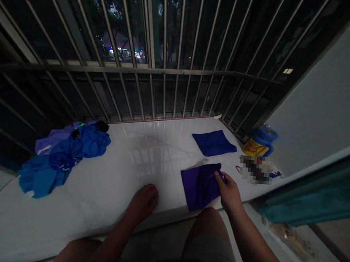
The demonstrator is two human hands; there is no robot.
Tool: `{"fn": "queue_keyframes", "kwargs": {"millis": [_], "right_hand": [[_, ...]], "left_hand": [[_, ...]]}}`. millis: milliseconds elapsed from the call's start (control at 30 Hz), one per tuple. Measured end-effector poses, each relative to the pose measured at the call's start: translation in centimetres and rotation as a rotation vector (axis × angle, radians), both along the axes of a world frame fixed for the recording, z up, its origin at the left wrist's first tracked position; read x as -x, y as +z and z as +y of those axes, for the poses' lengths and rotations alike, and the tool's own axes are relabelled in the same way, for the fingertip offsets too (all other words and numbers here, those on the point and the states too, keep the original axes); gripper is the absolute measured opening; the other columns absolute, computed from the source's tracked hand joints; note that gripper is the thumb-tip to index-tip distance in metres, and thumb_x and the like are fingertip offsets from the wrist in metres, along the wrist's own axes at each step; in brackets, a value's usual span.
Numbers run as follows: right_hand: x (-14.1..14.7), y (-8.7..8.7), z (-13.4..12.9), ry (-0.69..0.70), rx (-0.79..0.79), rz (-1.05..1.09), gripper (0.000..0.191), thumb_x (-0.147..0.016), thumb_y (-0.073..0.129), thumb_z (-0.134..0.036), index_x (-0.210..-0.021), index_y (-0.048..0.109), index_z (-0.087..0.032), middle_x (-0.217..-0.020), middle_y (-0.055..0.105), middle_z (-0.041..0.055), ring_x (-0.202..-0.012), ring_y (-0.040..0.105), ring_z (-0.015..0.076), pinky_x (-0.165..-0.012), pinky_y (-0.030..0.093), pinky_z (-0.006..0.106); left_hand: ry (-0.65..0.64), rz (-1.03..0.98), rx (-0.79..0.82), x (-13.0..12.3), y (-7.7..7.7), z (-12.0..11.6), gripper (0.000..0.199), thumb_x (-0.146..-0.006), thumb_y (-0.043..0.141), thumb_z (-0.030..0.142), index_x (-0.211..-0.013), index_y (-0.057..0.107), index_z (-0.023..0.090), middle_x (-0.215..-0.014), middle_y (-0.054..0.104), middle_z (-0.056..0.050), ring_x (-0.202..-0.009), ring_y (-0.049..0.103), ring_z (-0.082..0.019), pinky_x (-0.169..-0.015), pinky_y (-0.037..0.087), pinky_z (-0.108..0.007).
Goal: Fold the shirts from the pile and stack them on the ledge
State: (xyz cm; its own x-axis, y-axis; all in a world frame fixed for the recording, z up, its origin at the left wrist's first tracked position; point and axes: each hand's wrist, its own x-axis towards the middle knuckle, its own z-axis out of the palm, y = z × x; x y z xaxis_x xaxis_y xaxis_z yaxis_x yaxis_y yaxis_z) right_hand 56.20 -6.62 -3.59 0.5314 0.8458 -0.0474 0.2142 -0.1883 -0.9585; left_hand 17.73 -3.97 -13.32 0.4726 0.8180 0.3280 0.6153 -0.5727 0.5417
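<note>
Between thumb and fingers, my right hand [227, 189] pinches the right edge of a purple folded cloth [199, 186]. This cloth lies near the front edge of the white ledge, its lower part close to my knee. Behind it, a dark blue folded cloth [213, 143] lies flat, apart from it. My left hand [145, 200] rests on the ledge to the left of the purple cloth, fingers loosely bent and apart from the thumb, holding nothing. At the far left is a crumpled pile of blue and purple clothes [68, 149].
The glossy white ledge [107, 190] ends at a window with metal bars [179, 72]. On the right stand a blue and yellow jug [258, 143] with a handle and a blurred-out item [256, 169]. A teal curtain [317, 189] hangs at the right edge.
</note>
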Motion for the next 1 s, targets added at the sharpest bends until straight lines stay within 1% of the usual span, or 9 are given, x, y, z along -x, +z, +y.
{"fn": "queue_keyframes", "kwargs": {"millis": [167,267,367,500,600,700,767,900,1000], "right_hand": [[-3.7,5.0,7.8,0.072,-0.111,0.013,0.064,-0.075,0.084,-0.074,-0.108,0.079,-0.019,-0.092,0.083,0.0081,-0.085,0.077,0.0271,-0.075,0.062,0.037],[-5.9,7.9,12.8,0.157,-0.148,-0.015,0.055,-0.081,0.082,-0.066,-0.108,0.077,-0.019,-0.091,0.083,0.0103,-0.077,0.075,0.0247,-0.071,0.062,0.038],[-8.0,10.4,17.4,0.146,-0.175,-0.085,0.045,-0.092,0.076,-0.057,-0.114,0.075,-0.017,-0.095,0.081,0.0117,-0.077,0.074,0.0228,-0.071,0.061,0.038],[-11.5,12.2,21.2,0.044,-0.161,-0.266,0.032,-0.097,0.072,-0.047,-0.112,0.074,-0.018,-0.097,0.078,0.0083,-0.082,0.072,0.0218,-0.079,0.059,0.043],[-13.9,12.4,21.8,-0.056,-0.113,-0.444,0.023,-0.092,0.079,-0.039,-0.101,0.074,-0.018,-0.099,0.075,0.0113,-0.097,0.072,0.0280,-0.091,0.054,0.050],[-14.5,11.3,20.9,-0.096,-0.091,-0.588,0.018,-0.092,0.077,-0.033,-0.100,0.074,-0.017,-0.109,0.075,0.0190,-0.110,0.071,0.0334,-0.099,0.048,0.055],[-13.1,9.5,19.7,-0.067,-0.099,-0.649,0.017,-0.094,0.072,-0.031,-0.103,0.074,-0.017,-0.115,0.076,0.0231,-0.110,0.071,0.0336,-0.099,0.047,0.054],[-7.5,2.6,15.3,0.075,-0.119,-0.685,0.016,-0.084,0.069,-0.031,-0.095,0.074,-0.020,-0.108,0.079,0.0178,-0.095,0.074,0.0305,-0.092,0.054,0.047],[-2.9,-3.5,9.8,0.285,-0.143,-0.603,0.025,-0.087,0.062,-0.048,-0.092,0.073,-0.025,-0.093,0.082,0.0081,-0.078,0.078,0.0269,-0.074,0.060,0.038]], "left_hand": [[-0.006,-0.031,-0.009,-0.1,0.2,0.1,0.016,-0.104,0.058,0.024,-0.111,0.072,0.025,-0.117,0.075,-0.012,-0.109,0.073,-0.027,-0.100,0.064,-0.044],[0.001,-0.032,-0.016,-0.1,0.3,0.1,0.014,-0.103,0.058,0.021,-0.109,0.070,0.025,-0.115,0.074,-0.011,-0.106,0.073,-0.026,-0.097,0.064,-0.043],[0.009,-0.050,-0.024,-0.1,0.3,0.1,0.014,-0.101,0.059,0.019,-0.108,0.069,0.025,-0.113,0.074,-0.010,-0.103,0.073,-0.026,-0.095,0.065,-0.042],[0.024,-0.076,-0.047,-0.1,0.2,0.2,0.013,-0.101,0.060,0.020,-0.109,0.069,0.026,-0.114,0.075,-0.010,-0.107,0.074,-0.026,-0.097,0.064,-0.041],[0.018,-0.065,-0.028,-0.2,0.5,0.3,0.012,-0.101,0.059,0.020,-0.108,0.067,0.025,-0.112,0.074,-0.009,-0.106,0.073,-0.025,-0.096,0.063,-0.041],[0.021,-0.061,0.007,-0.2,0.9,0.2,0.011,-0.100,0.059,0.019,-0.107,0.067,0.024,-0.110,0.073,-0.009,-0.102,0.071,-0.024,-0.094,0.062,-0.039],[0.025,-0.063,0.031,-0.3,1.0,0.2,0.012,-0.100,0.060,0.018,-0.107,0.067,0.024,-0.110,0.072,-0.009,-0.102,0.070,-0.024,-0.095,0.061,-0.039],[0.053,-0.066,0.057,-0.5,1.0,0.2,0.012,-0.098,0.060,0.019,-0.106,0.068,0.023,-0.109,0.072,-0.009,-0.104,0.070,-0.025,-0.096,0.059,-0.039],[0.062,-0.087,0.063,-0.5,1.0,0.2,0.012,-0.097,0.061,0.020,-0.106,0.069,0.023,-0.109,0.073,-0.009,-0.103,0.070,-0.024,-0.096,0.059,-0.038]]}}
